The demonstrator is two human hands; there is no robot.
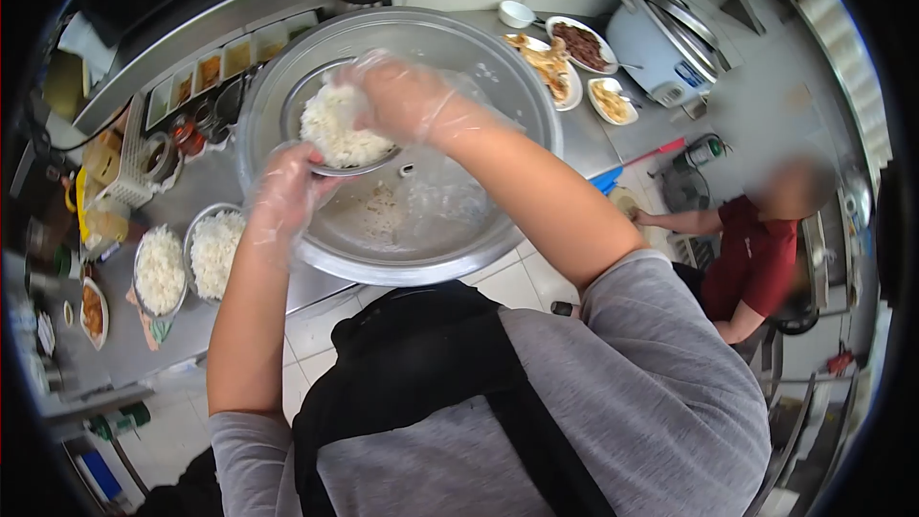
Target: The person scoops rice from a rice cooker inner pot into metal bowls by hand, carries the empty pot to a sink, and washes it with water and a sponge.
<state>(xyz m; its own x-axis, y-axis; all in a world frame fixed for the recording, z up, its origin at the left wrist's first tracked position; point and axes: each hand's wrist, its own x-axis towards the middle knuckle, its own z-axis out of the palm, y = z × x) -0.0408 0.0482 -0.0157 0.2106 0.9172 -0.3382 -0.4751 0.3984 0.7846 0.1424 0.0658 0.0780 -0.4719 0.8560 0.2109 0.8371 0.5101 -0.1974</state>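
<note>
A metal bowl of white rice point(340, 129) is held over a large round metal basin point(436, 263). My left hand point(287, 190), in a clear plastic glove, is closed on the bowl's lower left rim. My right hand point(397, 96), gloved too and blurred by motion, is at the right upper side of the rice; its fingertips are smeared, so whether it holds rice cannot be told. Clear plastic and a few rice grains lie in the basin. Two more bowls of rice, one at the far left point(161, 271) and one beside it point(216, 247), stand left of the basin.
Plates of dark meat point(579, 46), fried food point(548, 65) and yellowish pieces point(613, 101) stand at the right, near a large cooker point(662, 48). Ingredient trays point(209, 70) line the back left. A person in a red shirt point(751, 254) is at the right.
</note>
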